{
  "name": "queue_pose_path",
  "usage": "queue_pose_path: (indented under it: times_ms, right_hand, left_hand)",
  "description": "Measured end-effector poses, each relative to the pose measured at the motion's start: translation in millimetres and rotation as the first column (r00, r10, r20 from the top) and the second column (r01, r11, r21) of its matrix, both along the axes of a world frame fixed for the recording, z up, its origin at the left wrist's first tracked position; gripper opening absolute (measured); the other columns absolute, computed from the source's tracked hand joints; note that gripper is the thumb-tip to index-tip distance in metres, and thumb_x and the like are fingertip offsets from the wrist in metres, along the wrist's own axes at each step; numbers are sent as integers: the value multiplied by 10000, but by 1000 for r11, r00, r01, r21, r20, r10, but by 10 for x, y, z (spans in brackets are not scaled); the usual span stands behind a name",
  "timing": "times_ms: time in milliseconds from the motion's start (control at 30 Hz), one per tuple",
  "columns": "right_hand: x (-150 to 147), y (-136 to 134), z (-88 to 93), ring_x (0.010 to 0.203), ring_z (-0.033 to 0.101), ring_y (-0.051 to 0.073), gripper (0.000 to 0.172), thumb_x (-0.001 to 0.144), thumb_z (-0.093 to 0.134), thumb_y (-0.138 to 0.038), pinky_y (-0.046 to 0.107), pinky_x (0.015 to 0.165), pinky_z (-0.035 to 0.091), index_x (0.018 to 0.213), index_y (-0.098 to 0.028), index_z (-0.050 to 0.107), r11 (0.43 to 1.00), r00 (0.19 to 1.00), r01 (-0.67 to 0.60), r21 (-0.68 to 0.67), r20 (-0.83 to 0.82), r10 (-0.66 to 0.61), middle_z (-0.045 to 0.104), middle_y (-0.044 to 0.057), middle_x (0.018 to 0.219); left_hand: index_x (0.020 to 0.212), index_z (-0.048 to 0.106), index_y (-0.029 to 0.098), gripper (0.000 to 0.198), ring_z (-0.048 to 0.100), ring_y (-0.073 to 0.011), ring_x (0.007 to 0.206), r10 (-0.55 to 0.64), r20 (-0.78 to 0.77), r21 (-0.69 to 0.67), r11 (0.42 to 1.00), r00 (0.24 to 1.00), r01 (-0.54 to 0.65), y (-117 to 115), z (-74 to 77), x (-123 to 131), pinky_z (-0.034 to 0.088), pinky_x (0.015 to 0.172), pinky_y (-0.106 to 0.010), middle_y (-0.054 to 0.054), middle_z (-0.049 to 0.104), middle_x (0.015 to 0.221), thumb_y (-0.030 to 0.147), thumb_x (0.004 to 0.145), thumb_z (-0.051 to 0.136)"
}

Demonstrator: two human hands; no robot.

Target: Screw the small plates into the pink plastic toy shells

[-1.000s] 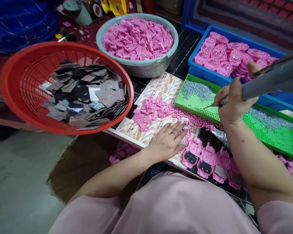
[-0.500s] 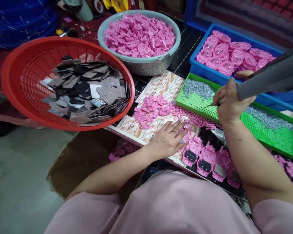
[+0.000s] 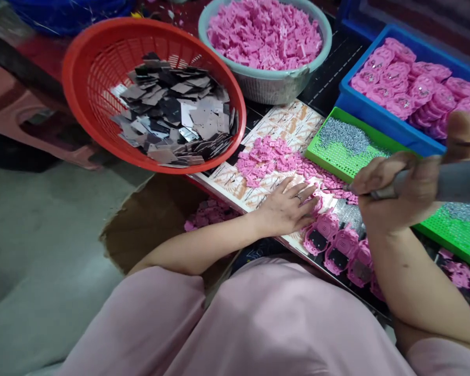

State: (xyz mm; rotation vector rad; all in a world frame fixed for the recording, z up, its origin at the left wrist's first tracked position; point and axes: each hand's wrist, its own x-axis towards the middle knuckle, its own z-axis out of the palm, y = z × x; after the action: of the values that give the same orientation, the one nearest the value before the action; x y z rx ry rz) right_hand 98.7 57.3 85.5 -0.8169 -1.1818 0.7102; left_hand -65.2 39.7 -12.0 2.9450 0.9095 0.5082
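Note:
My left hand (image 3: 288,209) lies with fingers spread over a pink part at the table's front edge, which it mostly hides. In my right hand (image 3: 399,190) is a grey electric screwdriver (image 3: 460,181), held nearly level, its thin bit pointing left to just beyond my left fingertips. Pink housings (image 3: 339,249) with dark plates stand in a row right of my left hand. Behind it are a heap of pink pieces (image 3: 268,156) and many small pink bits (image 3: 321,175). A green tray (image 3: 337,166) of small screws sits behind the bit.
A red basket (image 3: 72,104) of metal plates stands at the left, a grey basket (image 3: 266,86) of pink pieces behind. At the back right, a blue crate (image 3: 395,130) holds pink assemblies. Below the table edge is an open cardboard box (image 3: 141,230) with pink parts.
My right hand has brought the screwdriver from over the green tray to beside my left hand. The left hand stays spread on the part. The view has shifted, so the surroundings appear further right and higher.

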Motion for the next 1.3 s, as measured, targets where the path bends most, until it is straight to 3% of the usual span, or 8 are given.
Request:
queue_pose_path:
  times_ms: [133,333,533,700,800,900,1067,1300]
  right_hand:
    - [-97,-41,-134,323,392,81,162,817,669,-360,223,304,353,749,-249,572,996,996,-70,46,-50,73,414,-91,430]
    - [-117,-15,-230,337,396,76,167,818,681,-296,221,330,339,842,-255,521,991,991,-135,-11,-23,135,425,-104,464]
    - [-91,-21,-180,334,424,85,111,834,645,-261,232,330,361,895,-261,552,984,984,-179,11,26,179,467,-103,491]
    - [147,276,-5,298,392,97,206,829,626,-339,238,282,317,653,-240,586,956,990,137,260,-18,-137,394,-69,402]
    - [291,478,-55,293,383,97,65,831,633,-343,233,294,321,858,-287,653,927,964,246,284,32,-266,399,-86,415]
    - [346,571,-185,298,397,106,325,830,642,-365,241,307,335,1149,-326,598,960,972,223,169,37,-232,411,-103,436]
    - [326,571,-307,289,369,92,524,777,683,-447,235,293,321,1258,-318,520,981,983,184,69,2,-184,380,-120,450]
    - [319,564,-339,294,401,89,440,796,673,-433,219,312,327,1167,-238,536,985,984,167,33,55,-168,410,-123,431]
  left_hand:
    - [1298,554,213,452,469,-254,1286,-6,16,-7,1000,1000,6,-8,1,-3,266,1111,-506,-78,521,1402,464,994,333]
    - [1277,569,191,442,488,-263,1257,-18,71,10,1000,997,17,-1,-38,11,301,1096,-509,-108,548,1361,472,967,422]
    - [1260,571,216,445,493,-248,1254,-9,25,2,1000,1000,8,-3,6,-14,296,1098,-511,-70,558,1353,470,995,320]
    - [1318,524,232,464,441,-247,1316,1,-20,11,1000,1000,-1,-15,13,-31,273,1125,-489,-57,485,1439,490,982,336]
    - [1297,546,220,456,450,-254,1306,13,-16,28,1000,1000,-13,-5,5,-33,282,1120,-487,-63,511,1415,490,958,404]
    - [1274,566,226,437,465,-256,1291,11,-16,31,999,1000,-11,7,6,-37,297,1106,-486,-56,553,1374,482,951,420]
    - [1285,562,213,436,461,-263,1293,3,-33,18,1000,999,-3,1,32,-46,303,1102,-490,-73,505,1423,462,951,435]
    - [1296,555,193,441,479,-274,1275,-3,-15,4,1000,1000,3,-2,45,-57,327,1085,-502,-81,533,1396,441,945,455]
